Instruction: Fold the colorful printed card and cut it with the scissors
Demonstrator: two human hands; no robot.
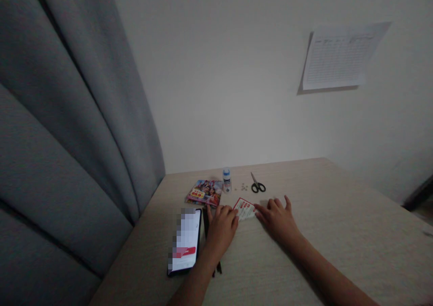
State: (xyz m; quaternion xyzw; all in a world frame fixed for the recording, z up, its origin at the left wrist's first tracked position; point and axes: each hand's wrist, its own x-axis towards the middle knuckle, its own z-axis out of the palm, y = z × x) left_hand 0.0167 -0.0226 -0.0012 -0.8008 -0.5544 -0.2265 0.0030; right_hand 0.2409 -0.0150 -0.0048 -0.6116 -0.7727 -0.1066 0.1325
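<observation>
Where curtain (67, 130) meets wall (237, 71), table (338, 224) stands.

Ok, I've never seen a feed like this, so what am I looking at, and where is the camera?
There is one picture, from a camera worn on a person's head, looking forward and down. No machine: the two bare arms are the wearer's own. The left hand and right hand lie flat on a pale wooden table, their fingers pressing the two ends of a small red-and-white card. Neither hand grips anything. Beside the left hand lies a lit phone. Farther back are a colourful booklet, a small white bottle and black-handled scissors. A grey curtain hangs on the left, and a printed sheet is on the wall.
</observation>
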